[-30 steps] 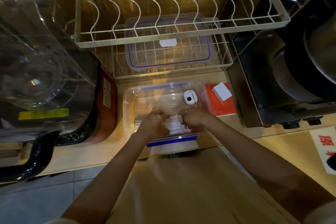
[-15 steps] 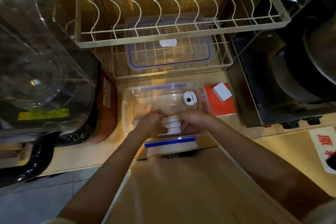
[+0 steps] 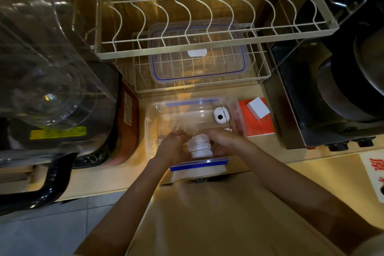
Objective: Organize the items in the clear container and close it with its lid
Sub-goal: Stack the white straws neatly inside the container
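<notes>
A clear container (image 3: 152, 118) with blue clips stands on the wooden counter in front of me. Both my hands are inside its near end. My left hand (image 3: 173, 147) and my right hand (image 3: 223, 140) together grip a stack of white flat pieces (image 3: 199, 145), one hand on each side. A small white round device (image 3: 220, 115) with a dark lens lies in the container's far right corner. The clear lid (image 3: 197, 56) with a blue seal rests on the lower wire shelf of the rack behind the container.
A white plug adapter (image 3: 258, 108) lies on a red box (image 3: 256, 124) right of the container. A wire dish rack (image 3: 207, 43) overhangs the back. A clear-lidded appliance (image 3: 47, 81) stands left, a black and steel cooker (image 3: 332, 89) right.
The stack of white pieces has been squared up between my hands and sits a little nearer the container's middle. The hands stay close together.
</notes>
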A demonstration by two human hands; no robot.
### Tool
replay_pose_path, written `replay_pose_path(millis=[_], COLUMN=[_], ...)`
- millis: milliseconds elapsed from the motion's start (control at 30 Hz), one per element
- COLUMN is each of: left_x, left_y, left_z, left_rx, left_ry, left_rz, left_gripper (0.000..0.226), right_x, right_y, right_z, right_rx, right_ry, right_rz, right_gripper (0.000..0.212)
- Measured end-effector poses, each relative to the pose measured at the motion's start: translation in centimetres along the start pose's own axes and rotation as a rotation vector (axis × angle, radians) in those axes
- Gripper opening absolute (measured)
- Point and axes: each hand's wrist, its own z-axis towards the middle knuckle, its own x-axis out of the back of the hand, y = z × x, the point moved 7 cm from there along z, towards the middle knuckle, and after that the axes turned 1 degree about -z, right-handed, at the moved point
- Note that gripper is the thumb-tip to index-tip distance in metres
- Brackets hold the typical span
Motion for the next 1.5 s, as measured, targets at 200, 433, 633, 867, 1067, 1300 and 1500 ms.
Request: replay_pose_path(millis=[200,433,633,867,1067,1300,1500], left_x=[0.1,0.6,1.2,1.5,1.8,2.2,0.8], left_y=[0.1,-0.1,0.0,-0.8,-1.4,-1.4,-2.1], left_z=[0.1,-0.2,-0.7,-1.3,-1.2,-0.6,-0.4], left_rx=[0.004,-0.007,-0.044,-0.028,0.122,0.078,0.138], left_ry=[-0.013,-0.043,-0.065,-0.050,0.010,0.031,-0.106], left_rz=[-0.027,-0.048,-0.035,0.041,0.148,0.127,0.199], left_gripper=[0.054,0.034,0.024,0.024,0.009,0.038,0.066], right_x=[1.4,1.2,0.7,-1.1,-1.9,-1.8,-1.6], right_y=[-0.9,-2.5,-3.3,-2.0,-2.4,-3.0,-2.4], right_z=[0.0,0.0,-0.1,1.9,1.8,0.9,1.3], right_rx=[0.126,0.309,0.427,0.523,0.591,0.692,0.677], right_ry=[0.153,0.259,0.336,0.164,0.265,0.278,0.252], right_rz=[-0.290,-0.665,-0.906,-1.029,-1.165,-1.188,-1.106], right_gripper=[0.032,0.028,0.016,0.054,0.051,0.029,0.026])
